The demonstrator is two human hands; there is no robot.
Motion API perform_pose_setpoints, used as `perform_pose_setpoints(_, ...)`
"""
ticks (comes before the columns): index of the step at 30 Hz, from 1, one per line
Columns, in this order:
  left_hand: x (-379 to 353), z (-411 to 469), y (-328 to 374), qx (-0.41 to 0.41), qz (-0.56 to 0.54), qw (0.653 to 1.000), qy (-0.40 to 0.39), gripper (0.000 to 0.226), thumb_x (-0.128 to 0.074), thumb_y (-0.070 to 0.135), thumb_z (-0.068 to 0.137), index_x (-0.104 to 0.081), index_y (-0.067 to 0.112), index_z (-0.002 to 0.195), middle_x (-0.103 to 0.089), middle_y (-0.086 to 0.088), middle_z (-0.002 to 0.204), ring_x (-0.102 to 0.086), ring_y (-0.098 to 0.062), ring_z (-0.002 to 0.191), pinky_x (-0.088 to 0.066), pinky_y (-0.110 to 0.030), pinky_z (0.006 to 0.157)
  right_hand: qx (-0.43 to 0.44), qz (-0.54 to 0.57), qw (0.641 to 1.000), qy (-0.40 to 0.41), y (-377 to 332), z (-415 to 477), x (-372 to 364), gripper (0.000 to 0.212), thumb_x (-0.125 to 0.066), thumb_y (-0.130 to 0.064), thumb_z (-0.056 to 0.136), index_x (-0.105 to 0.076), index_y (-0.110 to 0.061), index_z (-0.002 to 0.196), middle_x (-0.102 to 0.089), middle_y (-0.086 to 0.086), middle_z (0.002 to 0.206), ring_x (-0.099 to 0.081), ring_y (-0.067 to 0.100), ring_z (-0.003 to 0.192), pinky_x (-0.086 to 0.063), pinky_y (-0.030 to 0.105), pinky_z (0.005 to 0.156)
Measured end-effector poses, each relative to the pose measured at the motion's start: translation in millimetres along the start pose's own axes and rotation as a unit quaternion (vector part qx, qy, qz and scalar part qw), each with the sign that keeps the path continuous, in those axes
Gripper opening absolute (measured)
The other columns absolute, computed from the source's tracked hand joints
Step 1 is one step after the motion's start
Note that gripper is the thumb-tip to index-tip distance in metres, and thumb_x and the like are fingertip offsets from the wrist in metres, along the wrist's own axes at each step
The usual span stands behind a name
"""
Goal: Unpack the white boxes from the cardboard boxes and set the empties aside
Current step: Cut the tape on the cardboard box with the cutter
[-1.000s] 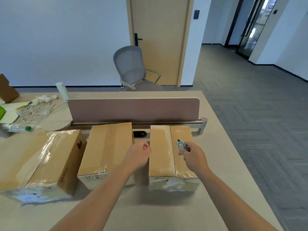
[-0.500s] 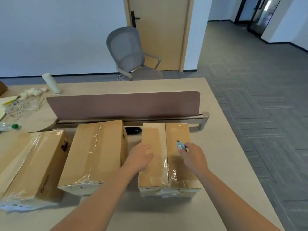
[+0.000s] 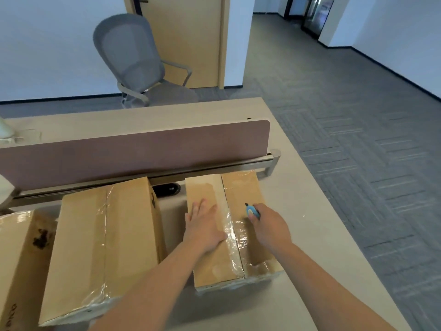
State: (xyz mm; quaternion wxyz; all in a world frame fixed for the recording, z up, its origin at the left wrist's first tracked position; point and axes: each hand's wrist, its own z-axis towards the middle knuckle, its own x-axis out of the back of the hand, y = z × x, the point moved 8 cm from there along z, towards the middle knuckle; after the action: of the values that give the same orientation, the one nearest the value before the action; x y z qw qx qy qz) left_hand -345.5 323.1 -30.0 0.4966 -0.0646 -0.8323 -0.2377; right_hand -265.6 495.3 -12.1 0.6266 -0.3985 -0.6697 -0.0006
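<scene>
Three taped cardboard boxes stand side by side on the desk. On the right box [image 3: 241, 187] my left hand [image 3: 205, 228] lies flat, fingers spread, pressing on its left flap beside the taped middle seam. My right hand [image 3: 269, 225] hovers over the right flap and grips a small blue box cutter [image 3: 251, 210], its tip pointing away from me at the flap. The middle box [image 3: 100, 247] is sealed with clear tape. The left box [image 3: 21, 259] shows only partly at the frame edge. No white boxes are visible.
A pinkish divider panel [image 3: 133, 154] on a metal rail runs across the desk behind the boxes. A grey office chair [image 3: 136, 63] stands beyond the desk by a wooden door. The desk's right edge [image 3: 334, 211] drops to grey carpet.
My left hand has opened from a loose fist and come down flat on the right box. The view has tilted down and shifted closer; my right hand keeps the cutter over the right flap.
</scene>
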Motion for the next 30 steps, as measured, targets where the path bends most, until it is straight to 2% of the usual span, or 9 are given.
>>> perform_pose_setpoints(4, -3, -1, 4, -0.003, 0.03, 1.0, -0.006, 0.093, -0.066, 0.047, 0.087, -0.01, 0.024, 0.157, 0.013, -0.006, 0.164, 0.012, -0.031, 0.15, -0.004, -0.053, 0.121, 0.022, -0.021, 0.999, -0.027, 0, -1, 2, 0.027, -0.046, -0.038, 0.103, -0.058, -0.014, 0.103, -0.063, 0.002, 0.093, -0.057, 0.024, 0.083, -0.044, 0.035, 0.071)
perform_pose_setpoints(9, -14, -16, 9, -0.005, 0.051, 0.999, 0.0, 0.093, -0.066, 0.05, 0.086, -0.011, 0.024, 0.157, 0.009, -0.008, 0.165, 0.008, -0.033, 0.151, -0.006, -0.054, 0.121, 0.053, -0.031, 0.998, -0.027, 13, -19, 0, 0.027, -0.043, -0.038, 0.104, -0.049, -0.017, 0.088, -0.056, 0.001, 0.085, -0.052, 0.022, 0.072, -0.037, 0.034, 0.063)
perform_pose_setpoints(17, -54, -84, 38, 0.018, 0.065, 0.998, -0.015, 0.093, -0.067, 0.05, 0.086, -0.013, 0.024, 0.156, 0.005, -0.007, 0.165, 0.005, -0.031, 0.151, -0.011, -0.055, 0.12, 0.079, -0.042, 0.996, 0.001, 59, -78, 6, 0.024, -0.043, -0.038, 0.103, -0.046, -0.023, 0.084, -0.052, -0.004, 0.082, -0.051, 0.019, 0.073, -0.033, 0.032, 0.057)
perform_pose_setpoints(22, -69, -116, 56, 0.022, 0.097, 0.995, -0.017, 0.092, -0.065, 0.051, 0.087, -0.011, 0.025, 0.157, 0.005, -0.006, 0.165, 0.002, -0.03, 0.151, -0.009, -0.053, 0.121, 0.091, -0.05, 0.995, -0.009, 81, -115, 16, 0.024, -0.04, -0.041, 0.103, -0.047, -0.026, 0.087, -0.053, -0.007, 0.086, -0.053, 0.017, 0.076, -0.039, 0.032, 0.062)
perform_pose_setpoints(25, -72, -126, 62, 0.029, 0.114, 0.993, -0.026, 0.093, -0.063, 0.052, 0.088, -0.008, 0.025, 0.157, 0.006, -0.006, 0.165, 0.001, -0.03, 0.151, -0.01, -0.053, 0.121, 0.098, -0.015, 0.994, -0.041, 90, -122, 20, 0.024, -0.042, -0.04, 0.103, -0.049, -0.024, 0.088, -0.055, -0.005, 0.085, -0.054, 0.018, 0.077, -0.041, 0.032, 0.063)
perform_pose_setpoints(30, -68, -138, 65, 0.039, 0.105, 0.993, -0.019, 0.09, -0.06, 0.054, 0.089, -0.01, 0.022, 0.157, 0.0, -0.008, 0.165, -0.003, -0.03, 0.151, -0.009, -0.051, 0.121, 0.092, 0.064, 0.987, -0.119, 95, -121, 27, 0.025, -0.046, -0.035, 0.104, -0.058, -0.016, 0.115, -0.065, 0.003, 0.102, -0.061, 0.024, 0.092, -0.048, 0.038, 0.081)
